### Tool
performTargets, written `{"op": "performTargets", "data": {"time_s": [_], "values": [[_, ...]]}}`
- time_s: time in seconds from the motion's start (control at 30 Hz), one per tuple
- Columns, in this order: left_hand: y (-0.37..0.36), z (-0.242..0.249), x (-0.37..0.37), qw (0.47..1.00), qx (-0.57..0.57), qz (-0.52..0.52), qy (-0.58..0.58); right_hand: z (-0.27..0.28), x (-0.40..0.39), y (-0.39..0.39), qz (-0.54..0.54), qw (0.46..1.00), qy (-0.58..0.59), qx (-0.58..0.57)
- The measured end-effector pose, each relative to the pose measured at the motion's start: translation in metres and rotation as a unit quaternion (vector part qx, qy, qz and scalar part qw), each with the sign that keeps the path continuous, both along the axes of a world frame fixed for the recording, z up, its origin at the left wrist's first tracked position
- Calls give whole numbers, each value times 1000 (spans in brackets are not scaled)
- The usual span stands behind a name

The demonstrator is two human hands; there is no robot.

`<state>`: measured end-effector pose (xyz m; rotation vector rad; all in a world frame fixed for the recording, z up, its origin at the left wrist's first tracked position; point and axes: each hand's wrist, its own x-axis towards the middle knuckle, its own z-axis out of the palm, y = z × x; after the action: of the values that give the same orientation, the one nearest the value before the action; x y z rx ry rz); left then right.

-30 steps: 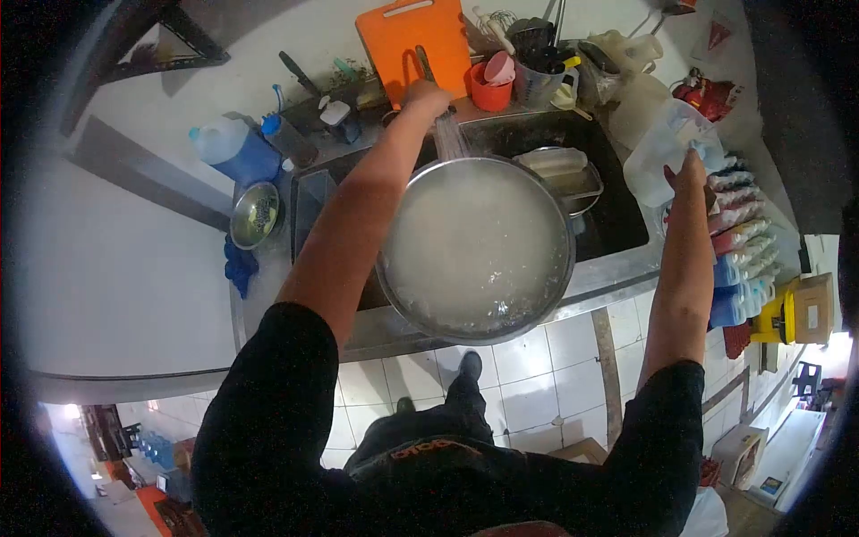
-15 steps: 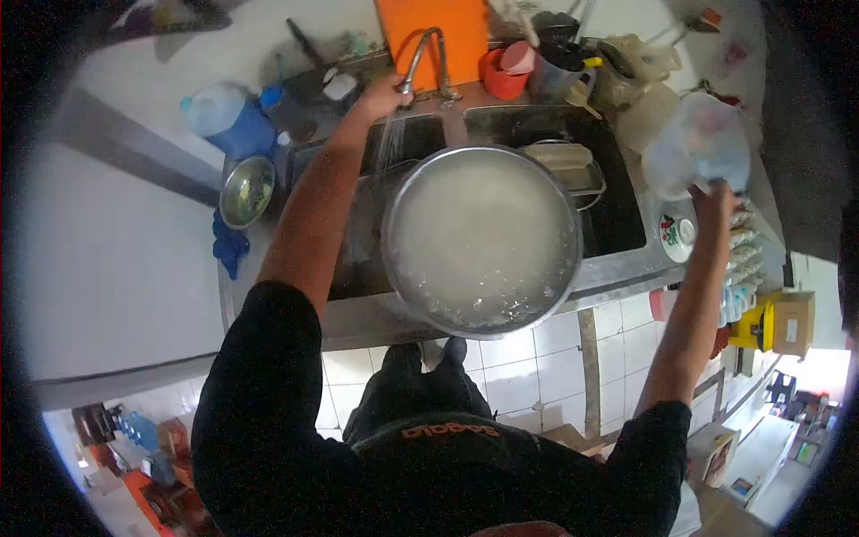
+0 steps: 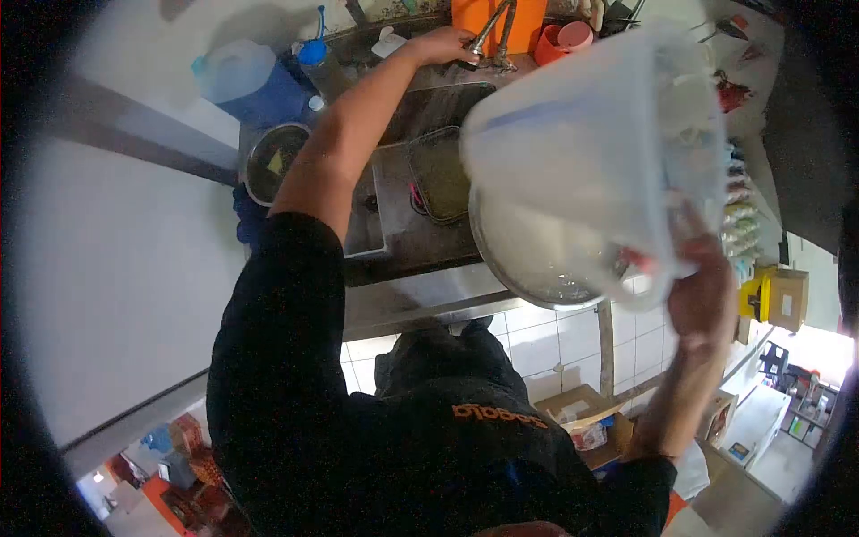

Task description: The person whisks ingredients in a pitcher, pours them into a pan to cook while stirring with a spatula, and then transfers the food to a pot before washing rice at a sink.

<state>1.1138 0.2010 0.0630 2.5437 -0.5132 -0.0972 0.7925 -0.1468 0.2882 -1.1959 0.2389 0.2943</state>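
My left hand (image 3: 445, 45) is closed on the metal faucet (image 3: 483, 40) at the back of the sink. A large translucent plastic pitcher (image 3: 573, 134) is raised over the sink, gripped by its handle in my right hand (image 3: 702, 277). The pitcher partly covers a big round metal bowl (image 3: 555, 291) of cloudy whitish liquid with bubbles near its front edge. Left of that bowl, a rectangular wire-rimmed strainer or tray (image 3: 441, 174) lies in the sink. What the pitcher contains is hard to make out.
A blue jug (image 3: 246, 85), a bottle with a blue top (image 3: 318, 67) and a small metal bowl (image 3: 276, 166) stand on the left. An orange board (image 3: 528, 13) and red container (image 3: 555, 43) are at the back. A cardboard box (image 3: 573, 407) sits below.
My right hand has brought the pitcher from the right counter to over the bowl. The view has shifted left, and the water stream seen at the faucet before no longer shows.
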Motion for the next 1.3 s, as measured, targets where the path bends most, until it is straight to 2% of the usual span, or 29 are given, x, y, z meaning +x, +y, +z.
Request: {"op": "performTargets", "data": {"time_s": [0.03, 0.07, 0.1, 0.13, 0.17, 0.2, 0.23, 0.27, 0.3, 0.33, 0.4, 0.47, 0.53, 0.57, 0.63, 0.7, 0.77, 0.83, 0.87, 0.9, 0.93, 0.97, 1.03, 1.07, 1.13, 1.17, 1.27, 1.3], "values": [[3, -3, 7, 1000, -9, -30, -1, -8, -11, 21, -29, 998, 50, 27], [3, 1, 3, 999, -12, -33, -2, -18, -20, 45, -30, 997, 48, 54], [2, 1, -1, 997, -62, -44, 5, -23, -31, 69, -38, 994, 68, 71], [3, -1, -3, 992, -110, -55, 12, -35, -41, 88, -21, 998, 39, 53], [7, 9, -6, 994, -73, -77, 13, -48, -49, 98, 10, 992, 86, 90], [10, 9, -10, 994, -73, -80, 15, -53, -54, 121, -11, 991, 120, 57], [15, 3, -13, 987, -137, -80, 36, -74, -61, 141, -53, 992, 110, 41], [21, -1, -17, 975, -201, -79, 57, -92, -66, 150, -15, 995, 93, -11], [29, 22, -41, 983, -167, -45, 58, -118, -71, 164, -11, 997, 79, -24], [41, 24, -44, 983, -167, -47, 61, -122, -71, 180, -9, 996, 89, -2], [73, 28, -51, 961, -231, -1, 150, -152, -70, 201, 9, 996, 83, -28], [100, 49, -70, 954, -233, 50, 183, -189, -65, 209, -2, 998, 54, -37], [118, 61, -97, 966, -207, 106, 110, -188, -54, 217, -11, 999, 25, -46], [124, 66, -116, 967, -206, 107, 110, -182, -49, 220, -17, 999, 29, -24], [129, 84, -162, 945, -262, 179, 79, -179, -33, 231, -23, 999, 29, 0], [136, 76, -193, 925, -283, 234, 95, -189, -15, 241, -4, 999, 26, -42], [136, 43, -225, 912, -264, 309, -60, -231, 7, 259, -27, 996, -16, -81], [125, 26, -262, 894, -231, 350, -159, -278, 27, 275, -59, 991, -25, -117], [118, 15, -282, 875, -274, 375, -136, -302, 37, 283, -74, 988, -28, -135], [110, 8, -299, 854, -317, 397, -112, -293, 41, 287, -80, 990, 30, -112], [100, 8, -318, 857, -304, 408, -86, -288, 43, 289, -84, 989, 88, -89], [89, 7, -334, 858, -290, 420, -61, -289, 47, 290, -86, 989, 86, -88], [72, -12, -358, 857, -303, 416, -34, -298, 53, 290, -121, 961, 234, -81], [69, -28, -367, 862, -309, 402, -15, -320, 54, 287, -121, 961, 234, -82], [63, -38, -381, 866, -316, 388, 5, -373, 55, 281, -137, 979, 138, 66], [61, -38, -387, 870, -309, 383, 19, -374, 54, 277, -137, 979, 138, 66], [56, -39, -399, 877, -305, 371, 29, -387, 47, 263, -119, 963, 241, 3], [55, -37, -401, 877, -305, 369, 50, -414, 47, 257, -100, 967, 233, -20]]}}
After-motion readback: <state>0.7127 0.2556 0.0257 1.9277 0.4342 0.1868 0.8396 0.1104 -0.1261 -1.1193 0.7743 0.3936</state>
